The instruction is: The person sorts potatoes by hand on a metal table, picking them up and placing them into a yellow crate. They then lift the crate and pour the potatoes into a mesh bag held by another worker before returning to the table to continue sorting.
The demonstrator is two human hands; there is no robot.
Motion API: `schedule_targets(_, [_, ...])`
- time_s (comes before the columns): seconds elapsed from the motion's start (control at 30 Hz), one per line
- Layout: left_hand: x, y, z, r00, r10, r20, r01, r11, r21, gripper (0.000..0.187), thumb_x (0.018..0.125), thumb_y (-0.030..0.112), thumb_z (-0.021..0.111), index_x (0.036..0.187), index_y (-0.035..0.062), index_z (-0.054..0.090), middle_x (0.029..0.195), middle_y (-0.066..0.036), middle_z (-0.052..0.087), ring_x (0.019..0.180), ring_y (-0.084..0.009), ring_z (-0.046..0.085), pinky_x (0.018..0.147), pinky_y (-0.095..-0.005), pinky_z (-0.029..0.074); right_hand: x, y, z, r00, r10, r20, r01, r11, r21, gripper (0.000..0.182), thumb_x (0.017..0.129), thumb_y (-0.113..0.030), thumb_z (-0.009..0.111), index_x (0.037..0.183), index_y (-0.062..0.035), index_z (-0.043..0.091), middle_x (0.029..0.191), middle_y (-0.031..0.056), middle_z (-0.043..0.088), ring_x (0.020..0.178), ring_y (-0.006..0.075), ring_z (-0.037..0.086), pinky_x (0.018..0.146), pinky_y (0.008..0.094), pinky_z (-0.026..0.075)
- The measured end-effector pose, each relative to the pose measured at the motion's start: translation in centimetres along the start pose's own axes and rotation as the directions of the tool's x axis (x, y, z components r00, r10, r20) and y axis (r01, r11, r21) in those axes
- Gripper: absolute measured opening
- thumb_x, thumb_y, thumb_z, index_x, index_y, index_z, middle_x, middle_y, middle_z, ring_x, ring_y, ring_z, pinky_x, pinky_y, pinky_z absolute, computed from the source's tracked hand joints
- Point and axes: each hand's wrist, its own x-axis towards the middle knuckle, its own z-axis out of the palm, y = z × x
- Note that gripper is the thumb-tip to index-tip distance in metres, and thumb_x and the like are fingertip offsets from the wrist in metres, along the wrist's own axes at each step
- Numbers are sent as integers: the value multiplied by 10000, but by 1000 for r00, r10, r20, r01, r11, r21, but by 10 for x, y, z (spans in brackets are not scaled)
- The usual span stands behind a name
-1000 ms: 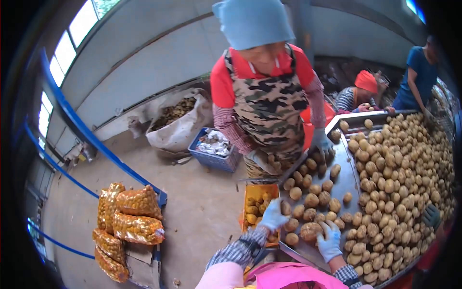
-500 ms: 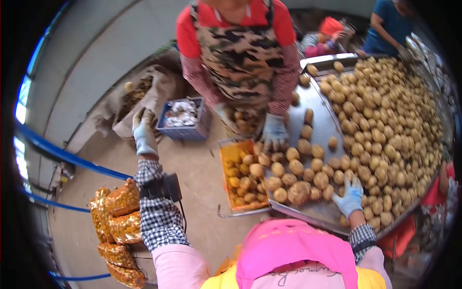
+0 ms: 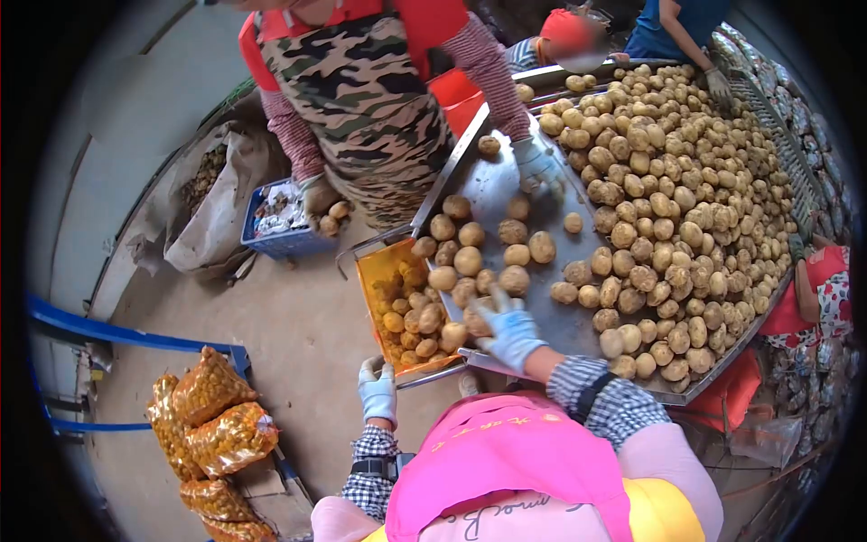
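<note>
My left hand [image 3: 377, 392], in a pale glove, is just beside the near left corner of an orange mesh bag [image 3: 368, 282]; its fingers are apart and nothing shows in them. Potatoes [image 3: 432, 318] partly fill the bag, which hangs open at the end of a metal sorting table [image 3: 564, 264]. My right hand [image 3: 511, 336], gloved too, lies with spread fingers against a potato [image 3: 476, 319] at the table's near edge. More loose potatoes [image 3: 468, 261] are on the metal just beyond it.
A big potato heap [image 3: 686, 217] covers the table's right side. Across from me, a person in a camouflage apron [image 3: 361, 99] holds potatoes over a blue crate [image 3: 287, 242]. Filled bags [image 3: 230, 438] are stacked at lower left. Other people stand around the table's far and right sides.
My left hand has come down from far forward to beside the bag. My right hand has moved left from the heap toward the bag. The person opposite now holds potatoes near the crate.
</note>
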Motion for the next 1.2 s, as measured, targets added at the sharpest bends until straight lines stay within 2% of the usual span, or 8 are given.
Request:
schedule_targets(0.2, [-14, 59, 36, 971, 215, 108, -225, 969, 99, 278, 889, 114, 645, 1145, 10, 611, 1074, -142, 658, 959, -239, 648, 850, -350, 523, 38, -23, 21, 920, -326, -219, 372, 902, 219, 702, 778, -311, 711, 1423, -161, 476, 1506, 215, 305, 1142, 427, 522, 969, 470, 472])
schedule_targets(0.33, [-40, 74, 64, 804, 503, 317, -558, 822, 112, 268, 828, 68, 671, 1092, 42, 627, 987, -141, 623, 880, -268, 637, 790, -370, 525, 9, 56, -66, 946, 284, -156, -274, 958, 78, 670, 773, -454, 687, 1344, -131, 552, 1470, 198, 362, 1277, 413, 443, 1023, 467, 403])
schedule_targets(0.53, [-62, 118, 141, -111, 691, 714, -944, 151, -293, 413, 756, 193, 697, 1149, 113, 603, 1098, -111, 613, 1027, -309, 590, 875, -457, 467, -50, 80, -40, 903, 412, -122, -423, 902, -84, 657, 798, -488, 637, 1413, -317, 479, 1520, 202, 290, 1366, 417, 320, 1044, 631, 281])
schedule_targets(0.63, [-57, 100, 178, -262, 550, 793, -960, -63, -273, 378, 802, 261, 656, 1158, 142, 614, 1084, -83, 616, 1044, -279, 583, 896, -436, 431, -27, 62, -24, 988, 124, -87, -107, 977, 182, 578, 841, -360, 601, 1398, -241, 497, 1461, 212, 388, 1229, 398, 485, 1020, 498, 408])
schedule_targets(0.73, [-47, 115, 188, -232, 524, 819, -963, -5, -269, 358, 817, 274, 638, 1151, 149, 618, 1090, -72, 619, 1060, -269, 581, 937, -452, 407, 21, 108, -34, 980, -128, -154, 142, 986, 85, 474, 885, -217, 580, 1356, -186, 529, 1406, 186, 492, 1248, 321, 508, 1046, 423, 416])
schedule_targets(0.93, [-19, 131, 178, 121, 624, 772, -990, 24, 136, 199, 755, 276, 676, 918, 162, 674, 1168, -63, 603, 1200, -276, 523, 994, -528, 364, 97, 195, -89, 946, 298, -127, -317, 932, -176, 430, 930, -165, 494, 1357, -205, 533, 1527, 153, 347, 1381, 350, 362, 1124, 426, 341])
schedule_targets(1.13, [52, 125, 132, 661, 584, 471, -726, 337, 600, 276, 726, 216, 716, 987, 136, 677, 1179, -134, 601, 1118, -369, 543, 956, -475, 436, 90, 210, -57, 971, 171, -168, -99, 924, 370, 362, 853, -49, 573, 1189, -154, 655, 1314, 185, 495, 1180, 362, 526, 1010, 396, 451])
schedule_targets(1.2, [49, 137, 125, 596, 698, 397, -719, 244, 651, 323, 757, 219, 720, 1043, 86, 654, 1205, -167, 591, 1093, -370, 558, 954, -468, 448, 62, 190, -52, 914, 214, -343, -74, 923, 378, 330, 796, -83, 638, 1121, -127, 676, 1141, 191, 549, 1047, 377, 557, 935, 413, 471])
